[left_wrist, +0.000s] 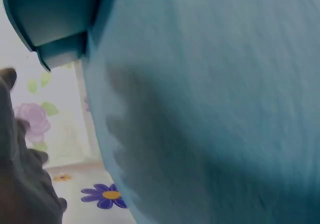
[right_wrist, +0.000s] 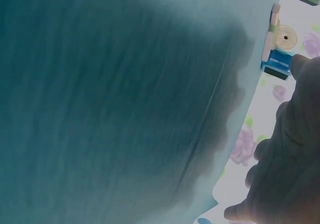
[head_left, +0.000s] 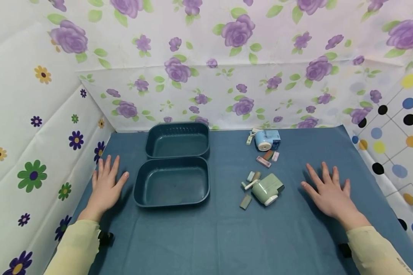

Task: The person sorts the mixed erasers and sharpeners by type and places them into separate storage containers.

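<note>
Two flat, spread grips (head_left: 104,185) (head_left: 328,193) on blue cloth (head_left: 210,236); trays (head_left: 172,183) whole only overhead.

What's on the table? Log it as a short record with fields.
left hand: flat on the blue cloth, fingers spread, beside the near tray
right hand: flat on the cloth, right of the green sharpener
far tray: behind the near tray, touching it
blue sharpener: far right, small erasers scattered near it
held: nothing
</note>
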`<state>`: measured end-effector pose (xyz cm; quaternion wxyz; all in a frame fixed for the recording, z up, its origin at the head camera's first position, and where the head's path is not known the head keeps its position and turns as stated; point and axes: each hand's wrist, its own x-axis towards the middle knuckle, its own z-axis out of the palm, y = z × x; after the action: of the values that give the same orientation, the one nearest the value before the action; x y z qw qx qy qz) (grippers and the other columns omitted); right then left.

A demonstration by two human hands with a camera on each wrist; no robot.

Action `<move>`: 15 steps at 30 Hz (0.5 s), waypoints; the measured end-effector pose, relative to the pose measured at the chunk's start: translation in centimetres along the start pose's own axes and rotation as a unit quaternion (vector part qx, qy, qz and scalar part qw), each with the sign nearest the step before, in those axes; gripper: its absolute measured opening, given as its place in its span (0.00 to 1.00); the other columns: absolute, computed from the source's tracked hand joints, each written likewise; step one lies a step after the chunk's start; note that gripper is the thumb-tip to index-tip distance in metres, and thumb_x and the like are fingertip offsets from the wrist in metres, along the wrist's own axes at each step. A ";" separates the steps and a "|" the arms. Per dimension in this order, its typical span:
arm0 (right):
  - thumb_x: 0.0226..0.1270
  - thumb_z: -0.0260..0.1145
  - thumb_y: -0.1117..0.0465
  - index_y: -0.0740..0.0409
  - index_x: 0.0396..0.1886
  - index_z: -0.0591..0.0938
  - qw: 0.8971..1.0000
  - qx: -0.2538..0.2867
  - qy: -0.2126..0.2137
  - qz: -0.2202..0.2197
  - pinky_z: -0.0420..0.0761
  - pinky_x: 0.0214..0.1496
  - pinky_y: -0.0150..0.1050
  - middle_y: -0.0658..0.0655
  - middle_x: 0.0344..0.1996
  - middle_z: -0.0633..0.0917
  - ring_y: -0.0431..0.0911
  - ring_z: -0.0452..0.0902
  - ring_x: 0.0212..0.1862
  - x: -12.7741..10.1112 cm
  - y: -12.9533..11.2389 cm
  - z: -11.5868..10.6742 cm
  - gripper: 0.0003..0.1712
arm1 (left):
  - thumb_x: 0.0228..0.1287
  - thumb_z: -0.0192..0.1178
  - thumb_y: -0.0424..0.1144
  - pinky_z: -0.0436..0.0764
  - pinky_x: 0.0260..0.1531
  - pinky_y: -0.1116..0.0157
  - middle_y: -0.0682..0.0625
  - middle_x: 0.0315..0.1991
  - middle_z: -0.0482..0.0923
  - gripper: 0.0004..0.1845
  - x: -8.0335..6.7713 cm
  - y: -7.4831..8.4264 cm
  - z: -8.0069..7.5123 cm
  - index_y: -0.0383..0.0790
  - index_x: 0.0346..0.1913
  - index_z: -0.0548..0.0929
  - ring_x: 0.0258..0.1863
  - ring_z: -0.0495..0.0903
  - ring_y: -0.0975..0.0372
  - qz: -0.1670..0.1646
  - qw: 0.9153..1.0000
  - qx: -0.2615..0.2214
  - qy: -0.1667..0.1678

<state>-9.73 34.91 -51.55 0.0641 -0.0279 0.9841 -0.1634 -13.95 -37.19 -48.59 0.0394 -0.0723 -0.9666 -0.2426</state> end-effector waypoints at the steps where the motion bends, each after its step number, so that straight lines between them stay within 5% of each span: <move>1: 0.86 0.44 0.31 0.41 0.90 0.39 1.000 0.002 0.001 -0.001 0.23 0.67 0.87 0.74 0.85 0.34 0.78 0.20 0.80 0.0 -0.2 -0.1 0.46 | 0.88 0.45 0.56 0.28 0.75 0.27 0.31 0.86 0.35 0.40 0.1 0.1 0.0 0.37 0.88 0.47 0.84 0.22 0.39 -0.002 1.000 -0.008 0.016; 8: 0.88 0.46 0.34 0.42 0.91 0.39 1.000 0.029 -0.006 -0.003 0.30 0.69 0.87 0.78 0.83 0.39 0.79 0.23 0.81 -0.1 -1.3 -0.6 0.46 | 0.88 0.47 0.51 0.43 0.80 0.32 0.27 0.81 0.56 0.34 0.6 1.5 -0.3 0.29 0.82 0.63 0.84 0.41 0.36 -0.003 0.993 -0.065 0.097; 15: 0.89 0.46 0.36 0.53 0.90 0.48 0.999 0.034 -0.002 -0.007 0.54 0.68 0.83 0.82 0.80 0.54 0.81 0.44 0.79 0.5 -2.2 -0.9 0.44 | 0.87 0.53 0.44 0.61 0.76 0.34 0.32 0.74 0.72 0.25 1.2 2.8 -0.6 0.32 0.75 0.77 0.80 0.62 0.38 -0.001 0.984 -0.102 0.147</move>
<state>-10.28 33.08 -50.06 0.0659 -0.0334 0.9777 -0.1968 -14.69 -34.91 -46.63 0.1732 -0.0388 -0.9206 -0.3478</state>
